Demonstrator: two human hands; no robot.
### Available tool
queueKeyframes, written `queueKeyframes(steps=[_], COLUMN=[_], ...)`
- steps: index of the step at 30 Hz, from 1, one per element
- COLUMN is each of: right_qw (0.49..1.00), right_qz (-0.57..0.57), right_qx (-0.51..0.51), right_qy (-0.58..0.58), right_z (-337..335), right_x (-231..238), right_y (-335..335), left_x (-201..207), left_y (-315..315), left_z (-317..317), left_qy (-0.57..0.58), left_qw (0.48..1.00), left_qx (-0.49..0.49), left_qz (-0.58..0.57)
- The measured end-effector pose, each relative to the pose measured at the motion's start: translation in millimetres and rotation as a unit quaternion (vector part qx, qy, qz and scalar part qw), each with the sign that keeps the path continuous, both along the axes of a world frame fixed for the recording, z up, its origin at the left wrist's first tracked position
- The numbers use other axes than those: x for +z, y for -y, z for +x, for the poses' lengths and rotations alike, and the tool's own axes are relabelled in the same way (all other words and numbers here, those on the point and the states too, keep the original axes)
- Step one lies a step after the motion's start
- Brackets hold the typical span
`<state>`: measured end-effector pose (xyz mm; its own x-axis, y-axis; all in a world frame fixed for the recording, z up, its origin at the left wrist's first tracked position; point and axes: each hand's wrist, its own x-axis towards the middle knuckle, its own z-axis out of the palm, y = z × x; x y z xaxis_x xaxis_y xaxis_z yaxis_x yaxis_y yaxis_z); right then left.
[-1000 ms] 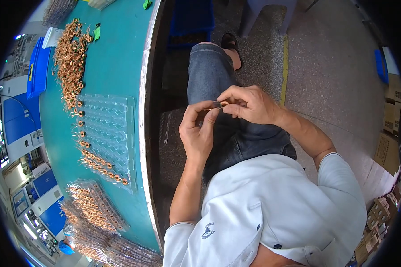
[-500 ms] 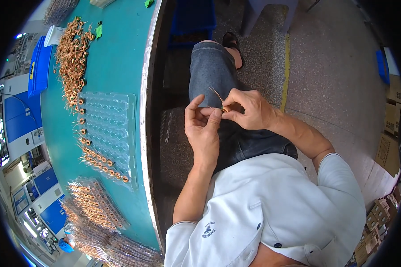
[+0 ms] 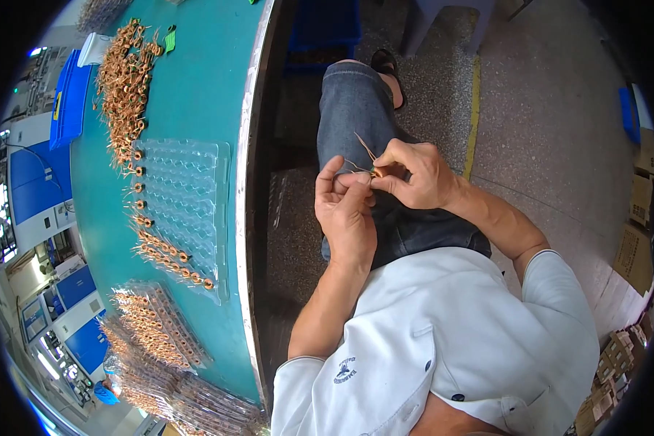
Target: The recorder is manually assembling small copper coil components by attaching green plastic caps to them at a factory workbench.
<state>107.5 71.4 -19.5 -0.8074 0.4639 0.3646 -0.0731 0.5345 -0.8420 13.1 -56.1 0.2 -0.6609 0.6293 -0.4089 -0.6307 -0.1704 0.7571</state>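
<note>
Above my lap, my right hand [image 3: 423, 176] pinches a small ring-shaped copper coil [image 3: 379, 172] between thumb and fingers. Thin wire leads [image 3: 365, 145] stick up from the coil. My left hand [image 3: 347, 218] is closed at the coil's left side, thumb pressed against a finger on what looks like another wire lead; the fingertips hide its end. To the left, on the green table, lies a clear plastic tray [image 3: 185, 196] with moulded pockets. Similar copper coils [image 3: 166, 251] sit along its left and near edges, leads pointing outward.
A heap of loose copper coils [image 3: 123, 80] lies beyond the tray, beside a blue bin [image 3: 67, 102]. Stacked filled trays [image 3: 160, 327] stand nearer me. The green table [image 3: 196, 73] ends in a pale edge [image 3: 245, 145] left of my legs. Cardboard boxes [image 3: 632, 254] stand at far right.
The whole view has shifted slightly, the table moving right in the picture. My left thumb has moved a little away from the coil, so more of the coil shows. Both hands keep their pinch.
</note>
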Motion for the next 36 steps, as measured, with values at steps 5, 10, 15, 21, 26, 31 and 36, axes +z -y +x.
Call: queueKeyframes(steps=[5, 10, 15, 21, 26, 31, 36], right_qw=[0.997, 0.985, 0.968, 0.96, 0.947, 0.923, 0.942], right_qz=[-0.058, -0.124, -0.167, -0.228, -0.297, -0.383, -0.332], right_qx=[0.017, 0.076, 0.139, 0.136, 0.11, 0.019, -0.031], right_qy=[0.046, 0.088, 0.126, 0.089, 0.05, 0.034, -0.042], right_z=[-2.0, 1.4, 1.4, 0.8, 0.3, 3.4, -3.8], right_x=[7.7, 8.6, 13.1, 5.1, -0.1, -2.0, -10.1], right_y=[-1.6, -14.8, -13.9, -7.1, -4.1, 0.8, 14.2], left_x=[-2.3, 4.3, 8.7, 12.2, 3.8, 3.6, -4.2], left_y=[2.2, 5.2, 3.6, 0.2, -1.4, 0.4, -3.2], left_z=[7.3, -16.1, -34.9, -38.5, -37.6, -17.6, -9.6], left_qy=[-0.139, -0.661, -0.619, -0.541, -0.481, -0.323, -0.187], left_qw=[0.988, 0.743, 0.768, 0.815, 0.858, 0.941, 0.967], left_qx=[0.028, -0.039, -0.144, -0.157, -0.13, -0.052, -0.161], left_qz=[-0.058, -0.098, -0.083, -0.135, -0.124, -0.082, -0.056])
